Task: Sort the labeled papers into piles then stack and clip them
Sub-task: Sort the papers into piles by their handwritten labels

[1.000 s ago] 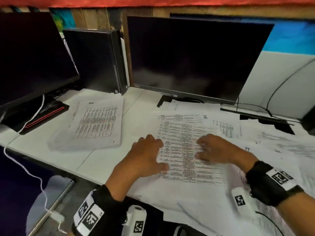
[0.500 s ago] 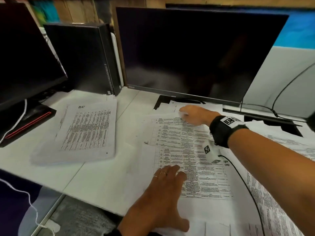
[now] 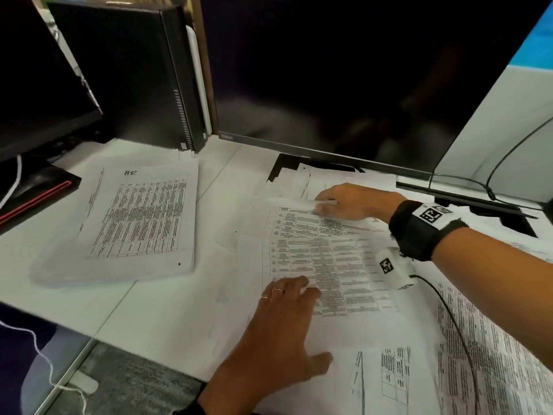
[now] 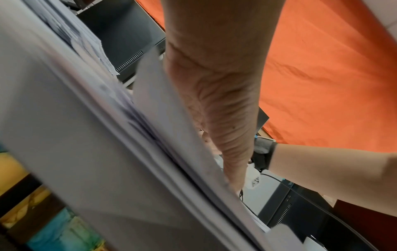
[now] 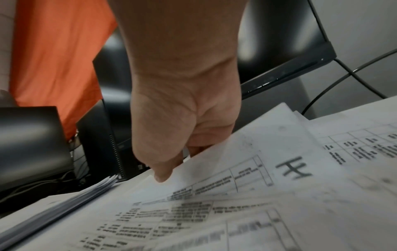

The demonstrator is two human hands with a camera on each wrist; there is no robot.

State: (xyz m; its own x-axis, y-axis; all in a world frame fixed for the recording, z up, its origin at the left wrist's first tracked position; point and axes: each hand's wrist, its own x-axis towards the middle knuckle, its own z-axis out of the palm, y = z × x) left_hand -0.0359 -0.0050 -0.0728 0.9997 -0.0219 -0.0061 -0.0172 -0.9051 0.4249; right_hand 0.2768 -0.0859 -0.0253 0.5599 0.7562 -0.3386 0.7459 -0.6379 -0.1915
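A neat pile of printed sheets marked "HR" [image 3: 119, 223] lies at the desk's left. Loose printed sheets [image 3: 323, 265] with tables are spread over the middle and right. My left hand [image 3: 293, 319] lies flat on them near the front, fingers straight, two rings showing. The left wrist view shows that palm [image 4: 219, 118] pressed against the paper. My right hand [image 3: 329, 203] reaches to the far side below the monitor. In the right wrist view it [image 5: 171, 163] pinches a sheet's far edge [image 5: 206, 163], thumb on top and fingers underneath. That sheet carries a handwritten label [image 5: 294, 168].
A large dark monitor [image 3: 359, 70] stands right behind the loose sheets, with its black base [image 3: 287, 166] partly under them. A black computer case [image 3: 125, 73] and a second monitor [image 3: 36, 85] stand at the back left. Cables [image 3: 466, 181] run at the back right. White desk [image 3: 149, 310] shows at the front left.
My right hand has left the middle of the sheets and reached to their far edge, where it now pinches a sheet. My left hand slid back toward the front and lies flat.
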